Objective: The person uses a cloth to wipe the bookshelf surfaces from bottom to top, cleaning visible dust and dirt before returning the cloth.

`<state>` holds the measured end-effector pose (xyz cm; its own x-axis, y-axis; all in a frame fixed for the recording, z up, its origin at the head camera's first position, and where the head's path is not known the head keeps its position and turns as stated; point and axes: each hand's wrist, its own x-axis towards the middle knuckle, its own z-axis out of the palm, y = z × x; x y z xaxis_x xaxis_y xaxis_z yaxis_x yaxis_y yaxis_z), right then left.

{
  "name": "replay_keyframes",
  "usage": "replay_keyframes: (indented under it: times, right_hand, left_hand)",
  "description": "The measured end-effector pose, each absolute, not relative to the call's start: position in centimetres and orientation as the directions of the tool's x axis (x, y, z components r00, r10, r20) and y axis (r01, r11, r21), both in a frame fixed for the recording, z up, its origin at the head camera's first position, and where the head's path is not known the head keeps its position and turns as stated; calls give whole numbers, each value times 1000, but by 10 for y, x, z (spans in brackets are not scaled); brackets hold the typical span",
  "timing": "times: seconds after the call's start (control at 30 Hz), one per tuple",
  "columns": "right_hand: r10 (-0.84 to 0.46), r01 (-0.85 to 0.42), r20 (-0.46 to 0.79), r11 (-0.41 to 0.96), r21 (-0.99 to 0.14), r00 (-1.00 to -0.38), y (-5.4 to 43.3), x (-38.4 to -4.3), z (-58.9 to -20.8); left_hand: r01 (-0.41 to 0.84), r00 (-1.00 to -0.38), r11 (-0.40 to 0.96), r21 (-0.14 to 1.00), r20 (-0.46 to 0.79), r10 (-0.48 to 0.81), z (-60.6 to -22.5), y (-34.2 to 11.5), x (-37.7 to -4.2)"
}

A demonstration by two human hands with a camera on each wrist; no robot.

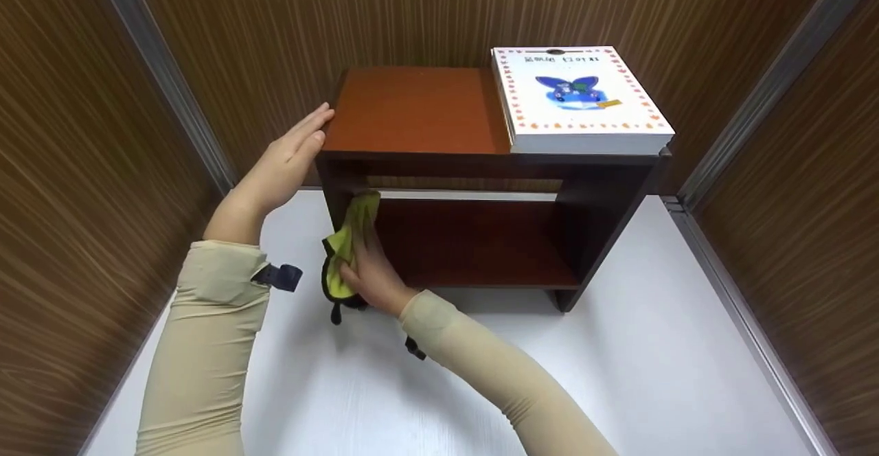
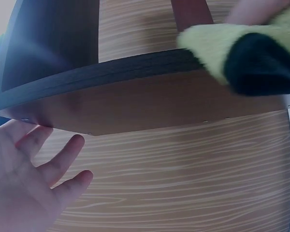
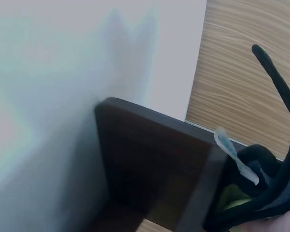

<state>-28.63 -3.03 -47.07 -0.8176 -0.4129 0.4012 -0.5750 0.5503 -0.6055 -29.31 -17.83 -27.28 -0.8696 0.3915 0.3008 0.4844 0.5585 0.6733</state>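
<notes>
A small dark-brown shelf [image 1: 419,109] with a reddish-brown top stands against the back wall. My left hand [image 1: 278,167] touches the left edge of its top with extended fingers; in the left wrist view, the fingers [image 2: 63,159] are spread beside the side panel. Lower down, my right hand [image 1: 374,270] holds a yellow-green cloth [image 1: 338,284] with black edging at the front of the left side panel. The cloth [image 2: 208,46] laps over that panel's edge. Only a little of the right hand [image 3: 275,223] shows in the right wrist view, behind the cloth's black border.
Thick white books [image 1: 584,116], the upper cover bearing a blue butterfly picture, lie on the right part of the shelf top. A lower board [image 1: 474,243] spans the two side panels. Wood-grain walls [image 1: 790,202] enclose the white surface [image 1: 673,346] on the left, back and right.
</notes>
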Motion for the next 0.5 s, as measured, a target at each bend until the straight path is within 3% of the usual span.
replay_keyframes:
  times: [0.33, 0.5]
  right_hand:
    - [-421, -527, 349, 455, -718, -837, -26, -284, -474]
    - [-444, -584, 405, 412, -700, -799, -23, -286, -454]
  left_hand:
    - [490, -866, 553, 674, 305, 397, -272, -178, -294]
    - [491, -865, 548, 677, 305, 399, -273, -178, -294]
